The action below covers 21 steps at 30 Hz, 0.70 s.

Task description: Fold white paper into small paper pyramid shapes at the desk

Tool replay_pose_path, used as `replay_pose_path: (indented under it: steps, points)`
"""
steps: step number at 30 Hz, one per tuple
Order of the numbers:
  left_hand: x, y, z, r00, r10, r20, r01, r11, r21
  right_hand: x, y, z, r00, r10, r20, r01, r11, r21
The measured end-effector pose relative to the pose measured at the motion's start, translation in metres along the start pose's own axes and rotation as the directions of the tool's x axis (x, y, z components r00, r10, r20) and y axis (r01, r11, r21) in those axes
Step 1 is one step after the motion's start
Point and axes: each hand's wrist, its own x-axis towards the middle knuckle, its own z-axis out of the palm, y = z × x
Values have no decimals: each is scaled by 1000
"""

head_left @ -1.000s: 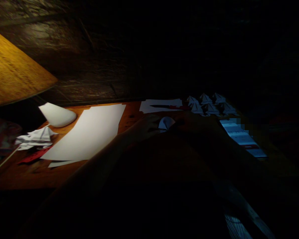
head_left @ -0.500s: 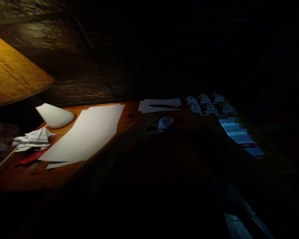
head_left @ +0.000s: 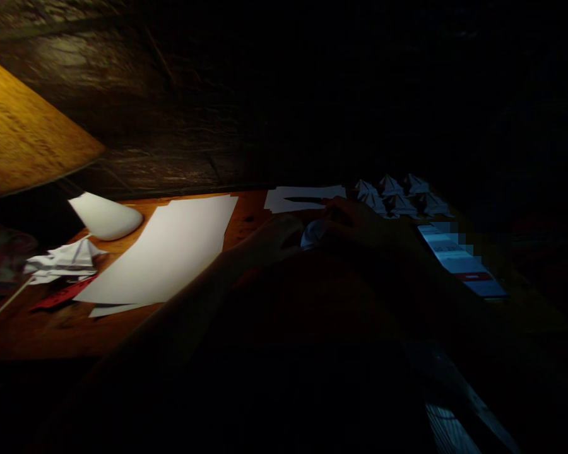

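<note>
A small piece of folded white paper [head_left: 313,234] is held between my two hands over the dark middle of the table. My left hand [head_left: 284,234] grips its left side, fingers closed. Deep in shadow, my right hand [head_left: 353,221] has its fingers closed at the paper's upper right and covers part of it. Just behind my hands a knife [head_left: 305,200] lies on a small stack of white paper [head_left: 277,200], its red handle partly behind my right hand. Several folded paper shapes [head_left: 397,203] stand in two rows beyond my right hand.
Large white sheets [head_left: 170,246] lie left of my left arm. Farther left are a lamp shade [head_left: 28,132], its white base [head_left: 106,216], a crumpled printed paper [head_left: 66,261] and a red object [head_left: 64,294]. A lit phone [head_left: 459,258] lies at the right.
My right hand has moved up and over the folded paper, now covering its right part. The left hand stays at the paper's left side. The view shifts slightly.
</note>
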Motion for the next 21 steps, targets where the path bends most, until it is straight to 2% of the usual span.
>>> replay_pose_path:
  steps: [5, 9, 21]
  points:
    - [-2, -1, 1, 998, 44, -34, -46, 996, -79, 0, -3, 1, 996, -41, 78, 47, 996, -82]
    - [-2, -5, 3, 997, 75, -20, -75, 997, -30, 0, -6, 0, 993, -13, 113, 22, 996, -81]
    - [-2, 0, 3, 993, 118, -25, -118, 993, -8, -4, -15, 2, 992, -58, 112, 69, 993, -100]
